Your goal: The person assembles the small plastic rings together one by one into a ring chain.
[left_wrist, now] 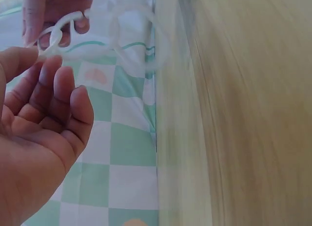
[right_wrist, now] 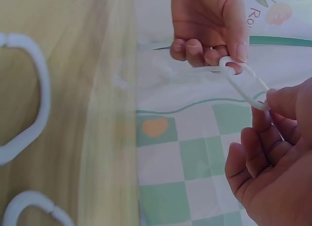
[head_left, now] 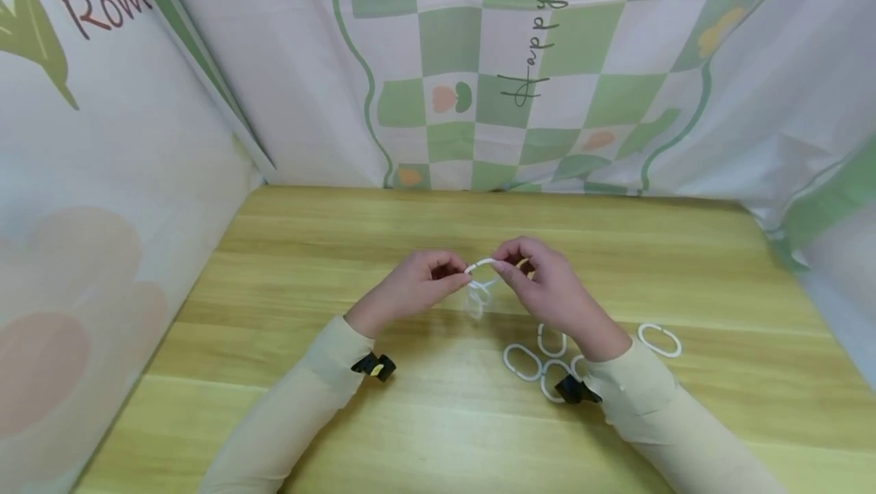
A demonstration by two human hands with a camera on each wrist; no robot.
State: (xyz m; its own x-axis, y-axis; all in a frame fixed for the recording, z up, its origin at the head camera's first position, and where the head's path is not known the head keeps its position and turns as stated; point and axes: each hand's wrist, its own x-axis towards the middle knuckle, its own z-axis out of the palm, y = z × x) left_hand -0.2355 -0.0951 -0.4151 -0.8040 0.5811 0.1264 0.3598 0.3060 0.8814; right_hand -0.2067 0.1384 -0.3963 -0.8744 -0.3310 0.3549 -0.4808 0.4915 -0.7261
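Observation:
Both hands are raised over the wooden table and hold one white oval plastic ring (head_left: 483,261) between them. My left hand (head_left: 423,279) pinches its left end between thumb and fingertips. At the other end, the thumb and fingers of my right hand (head_left: 545,281) pinch the same ring. More linked white rings (head_left: 477,301) dangle below it, blurred, near the left fingertips. In the right wrist view, the held ring (right_wrist: 237,88) slants between the two hands, and the left fingers partly hide its far end. The left wrist view shows the blurred hanging rings (left_wrist: 115,28) too.
Several white rings (head_left: 508,363) lie grouped on the table (head_left: 438,433) by the right forearm, partly hidden by the wrist and its black strap (head_left: 578,390). Another ring (head_left: 649,325) lies apart, farther right. Printed cloth (head_left: 452,42) hangs along the table's far edge and left side.

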